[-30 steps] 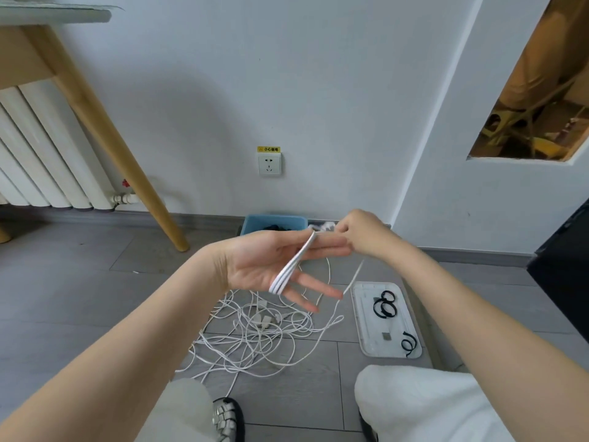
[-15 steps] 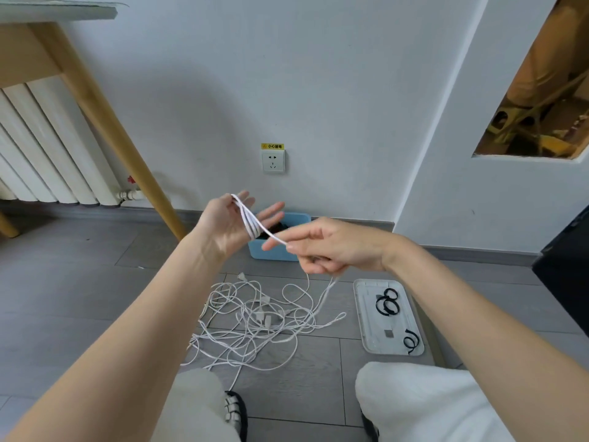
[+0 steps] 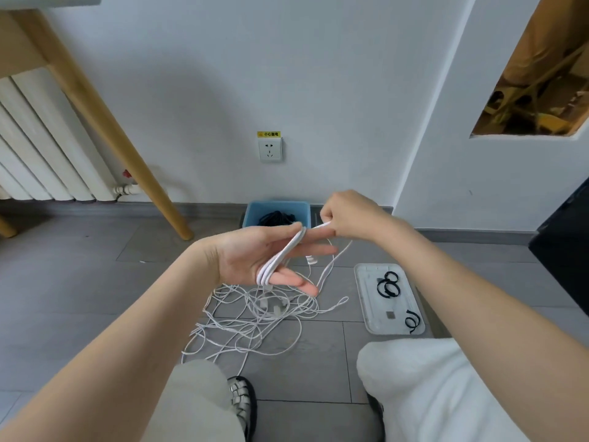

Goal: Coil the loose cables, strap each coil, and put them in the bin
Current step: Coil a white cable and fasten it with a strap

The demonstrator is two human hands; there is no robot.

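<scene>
Pinching the white cable (image 3: 322,225), the right hand (image 3: 349,215) loops it around the spread left hand (image 3: 255,256).

Our forearms were bare to the edge of the view, with no sleeve, watch or ring showing on the left hand (image 3: 255,256) or the right hand (image 3: 350,215). We wore light trousers: pale beige on the left leg (image 3: 191,403), whiter on the right leg (image 3: 446,393). On the left foot was a silver woven sandal (image 3: 240,398) with a dark sole.
</scene>
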